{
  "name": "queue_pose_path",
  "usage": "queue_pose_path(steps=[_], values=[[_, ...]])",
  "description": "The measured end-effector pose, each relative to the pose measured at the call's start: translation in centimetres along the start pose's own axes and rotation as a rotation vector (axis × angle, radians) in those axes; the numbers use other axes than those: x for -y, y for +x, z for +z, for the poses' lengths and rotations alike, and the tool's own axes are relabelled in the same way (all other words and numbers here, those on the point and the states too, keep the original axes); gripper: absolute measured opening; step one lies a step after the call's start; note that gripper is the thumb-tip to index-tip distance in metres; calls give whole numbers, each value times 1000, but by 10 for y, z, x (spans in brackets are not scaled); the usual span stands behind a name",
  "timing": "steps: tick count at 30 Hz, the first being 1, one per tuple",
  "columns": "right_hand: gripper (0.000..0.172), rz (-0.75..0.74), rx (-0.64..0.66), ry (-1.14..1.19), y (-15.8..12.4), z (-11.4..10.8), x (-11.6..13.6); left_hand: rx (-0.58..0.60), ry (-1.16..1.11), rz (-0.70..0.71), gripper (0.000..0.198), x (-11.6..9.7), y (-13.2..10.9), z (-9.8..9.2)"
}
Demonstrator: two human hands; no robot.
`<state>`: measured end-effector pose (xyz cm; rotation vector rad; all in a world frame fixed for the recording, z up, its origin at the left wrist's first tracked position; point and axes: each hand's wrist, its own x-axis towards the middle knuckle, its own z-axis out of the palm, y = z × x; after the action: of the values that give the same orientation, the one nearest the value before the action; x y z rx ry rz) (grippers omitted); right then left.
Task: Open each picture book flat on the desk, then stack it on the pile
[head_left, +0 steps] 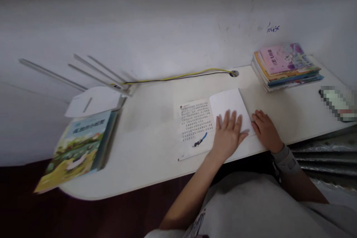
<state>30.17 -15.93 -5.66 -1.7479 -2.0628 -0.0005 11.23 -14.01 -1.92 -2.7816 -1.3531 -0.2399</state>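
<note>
An open book (195,122) lies on the white desk in front of me. Printed text and a small picture with a blue stroke cover its left page, while the right page looks blank. My left hand (228,134) rests on the blank page near the fold, fingers spread and stretched out. At the book's right edge, my right hand (265,128) lies flat on the desk with its fingers extended, the fingertips by the page's side. A grey band (287,160) circles my right wrist. Neither hand grips anything.
A stack of books (287,63) stands at the back right, near a blurred-out phone-like object (338,104). To the left, a white router (95,100) with long antennas sits behind another book pile (80,148). Yellow and black cables (173,77) run along the wall into a desk hole (234,73).
</note>
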Motion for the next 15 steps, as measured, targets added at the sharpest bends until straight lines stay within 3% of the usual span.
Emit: queue_pose_path(steps=[3,6,11,15], values=[[47,-3,3,-18,0,0,1,77,36,-144,69,8,1,-2],[48,-10,4,-41,-1,-2,4,152,43,-136,67,8,4,-1],[46,-60,94,-166,1,-14,8,165,26,-113,66,4,4,-2],[45,-142,219,-231,25,-25,-3,158,16,-79,63,6,6,-5]])
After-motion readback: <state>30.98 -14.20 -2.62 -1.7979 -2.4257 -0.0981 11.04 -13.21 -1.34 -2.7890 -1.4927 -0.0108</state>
